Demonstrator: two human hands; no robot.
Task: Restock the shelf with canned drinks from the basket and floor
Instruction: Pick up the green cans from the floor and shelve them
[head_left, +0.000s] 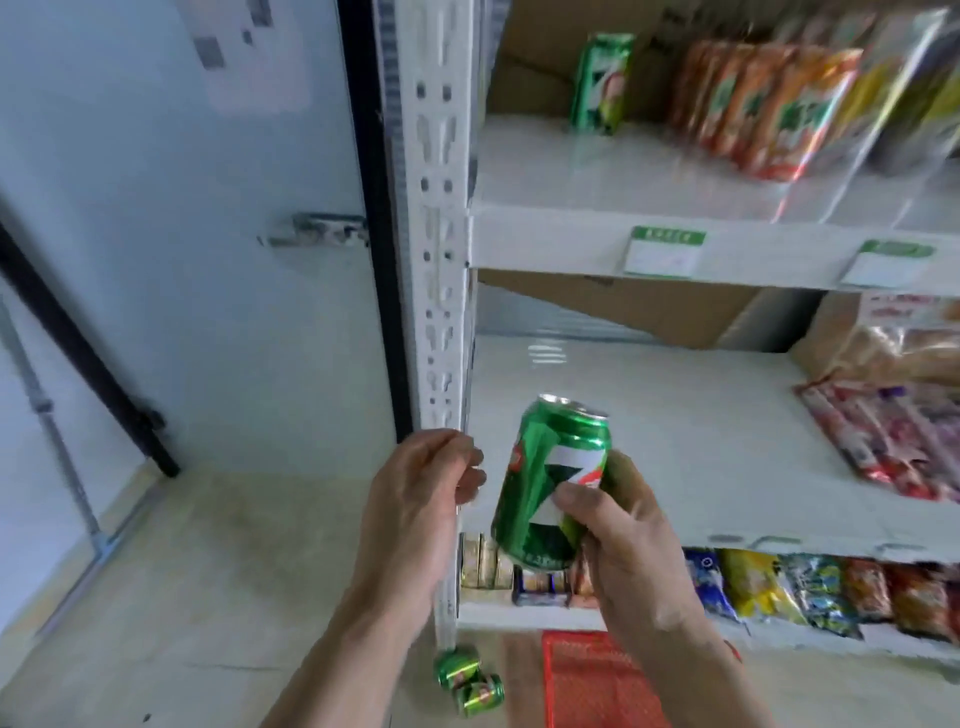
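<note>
Right hand — grip round can

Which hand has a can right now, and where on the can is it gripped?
The right hand holds a green can around its lower body, thumb across the label. The left hand holds nothing, fingers loosely curled.

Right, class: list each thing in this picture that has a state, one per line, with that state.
Held can: tilted, gripped by right hand.
Left hand: empty, fingers loosely curled.
Shelf can: upright on upper shelf.
Floor cans: two, lying on their sides.
Basket: red, on floor, contents not visible.
Middle shelf: bare at its left end.
</note>
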